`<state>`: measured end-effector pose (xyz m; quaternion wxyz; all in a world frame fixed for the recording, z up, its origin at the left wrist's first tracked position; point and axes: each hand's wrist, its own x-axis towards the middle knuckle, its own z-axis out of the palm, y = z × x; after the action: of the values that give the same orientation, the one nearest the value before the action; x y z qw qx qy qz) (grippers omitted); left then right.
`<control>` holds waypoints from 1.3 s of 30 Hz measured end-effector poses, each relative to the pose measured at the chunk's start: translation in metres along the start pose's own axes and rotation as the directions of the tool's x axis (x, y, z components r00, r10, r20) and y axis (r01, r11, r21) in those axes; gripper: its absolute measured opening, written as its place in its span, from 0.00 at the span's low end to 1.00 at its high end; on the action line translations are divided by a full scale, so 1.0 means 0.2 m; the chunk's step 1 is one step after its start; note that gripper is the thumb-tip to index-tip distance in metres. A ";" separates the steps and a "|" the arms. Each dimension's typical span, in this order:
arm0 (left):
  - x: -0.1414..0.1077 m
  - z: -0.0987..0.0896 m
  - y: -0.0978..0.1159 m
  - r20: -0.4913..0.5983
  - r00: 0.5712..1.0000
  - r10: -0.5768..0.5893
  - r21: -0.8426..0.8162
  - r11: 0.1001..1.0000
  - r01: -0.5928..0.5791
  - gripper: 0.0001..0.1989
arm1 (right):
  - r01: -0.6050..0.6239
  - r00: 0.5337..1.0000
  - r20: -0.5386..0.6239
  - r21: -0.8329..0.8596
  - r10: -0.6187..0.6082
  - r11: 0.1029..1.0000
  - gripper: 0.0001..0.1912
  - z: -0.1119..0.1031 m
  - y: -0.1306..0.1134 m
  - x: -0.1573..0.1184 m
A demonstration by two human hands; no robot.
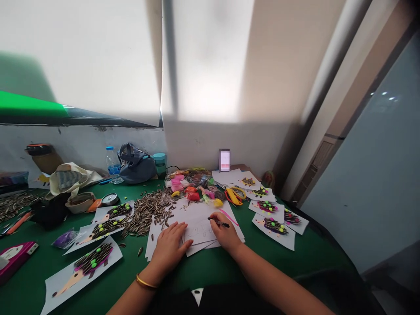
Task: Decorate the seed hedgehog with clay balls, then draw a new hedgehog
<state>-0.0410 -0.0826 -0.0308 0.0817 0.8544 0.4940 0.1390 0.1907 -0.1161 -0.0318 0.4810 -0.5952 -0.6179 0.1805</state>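
1. From where I stand, this looks like writing: the right hand (224,232) is closed around a black pen (219,222), with its tip down on the sheets of paper (197,227).
2. The left hand (170,245) lies open and flat on the stack's lower left edge, well apart from the right. The paper seems to need that steadying while the pen works.
3. The pen's long axis runs nearly level across the sheet, its tip pointing left.
4. The stack sits on the green worktop (210,262), between sunflower seeds (147,214) and hedgehog cards (274,229), with yellow-handled scissors (234,197) just beyond.
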 end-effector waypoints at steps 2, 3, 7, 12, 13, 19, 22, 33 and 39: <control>0.00 0.00 0.01 -0.005 1.000 0.005 0.023 1.000 -0.005 0.27 | -0.018 1.000 0.005 0.011 0.018 1.000 0.10 -0.01 0.00 -0.01; 0.00 0.00 0.02 -0.008 1.000 0.006 0.037 0.999 -0.006 0.27 | -0.028 1.000 0.005 0.015 0.028 1.000 0.10 -0.02 -0.01 -0.01; 0.00 0.00 0.05 -0.036 0.999 0.024 0.113 0.993 -0.020 0.28 | -0.037 0.999 0.002 0.017 0.037 0.999 0.09 -0.03 -0.02 -0.02; 0.01 0.01 0.07 -0.048 0.996 0.071 0.158 0.985 -0.062 0.28 | 0.006 1.000 0.031 -0.022 -0.005 1.000 0.07 -0.01 -0.03 -0.01; 0.02 0.01 0.07 -0.043 0.996 0.073 0.155 0.986 -0.066 0.28 | 0.005 0.999 0.044 -0.035 -0.004 0.999 0.07 0.00 -0.02 -0.01; 0.01 0.02 0.07 0.014 1.000 0.013 0.097 0.995 -0.014 0.29 | -0.036 0.996 0.081 -0.064 0.041 0.997 0.07 0.01 -0.02 -0.02; 0.00 0.01 0.07 0.013 1.000 0.009 0.087 0.996 -0.010 0.30 | -0.048 0.994 0.092 -0.062 0.054 0.997 0.06 0.00 -0.03 -0.02; 0.00 0.01 0.07 0.009 1.000 0.006 0.087 0.996 -0.007 0.30 | -0.046 0.994 0.097 -0.082 0.054 0.996 0.06 0.01 -0.03 -0.02; 0.00 0.00 0.09 0.009 1.000 0.002 0.114 0.993 -0.003 0.30 | -0.037 0.996 0.080 -0.058 0.041 0.998 0.06 0.01 -0.02 -0.02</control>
<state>-0.0263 -0.0911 -0.0262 0.0348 0.8588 0.4998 0.1069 0.1869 -0.1199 -0.0316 0.4350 -0.6126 -0.6300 0.1964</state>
